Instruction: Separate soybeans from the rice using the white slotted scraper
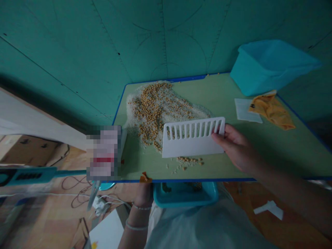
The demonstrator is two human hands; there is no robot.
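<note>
My right hand (237, 147) grips the right end of a white slotted scraper (192, 138), which stands on its edge on the green table (272, 152). Behind the scraper lies a spread pile of yellow beans mixed with white rice (158, 107). A few stray beans and grains (188, 160) lie in front of it, near the table's front edge. My left hand (144, 193) is below the table edge, at the left side of a teal tray (185, 193) held under the edge; its fingers are hidden.
A teal plastic bin (269, 65) stands at the table's back right, with a white cloth (246, 110) and an orange cloth (272, 110) beside it. A blurred package (103, 152) sits at the front left corner. Cables and paper lie on the floor.
</note>
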